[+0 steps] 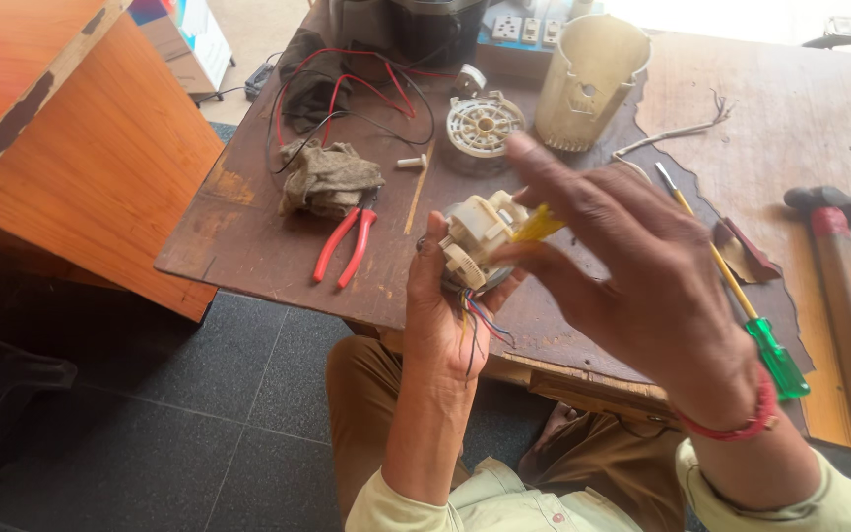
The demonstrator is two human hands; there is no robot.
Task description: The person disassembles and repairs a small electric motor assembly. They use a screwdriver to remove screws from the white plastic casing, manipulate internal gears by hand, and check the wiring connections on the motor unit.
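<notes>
Taking the worn wooden table (248, 236) as the landmark: near its left part lie a crumpled rag (329, 177) and, just in front of it, red-handled pliers (347, 244). At the table's front edge the left hand (442, 305) is closed around a small cream motor part (475, 244), coloured wires (480, 325) trailing down past the palm. The right hand (632, 266), over the table's middle, pinches a yellow-handled tool (539, 225) against that part, the forefinger stretched out. Further right on the table rest a green-handled screwdriver (741, 305) and a hammer (844, 286).
</notes>
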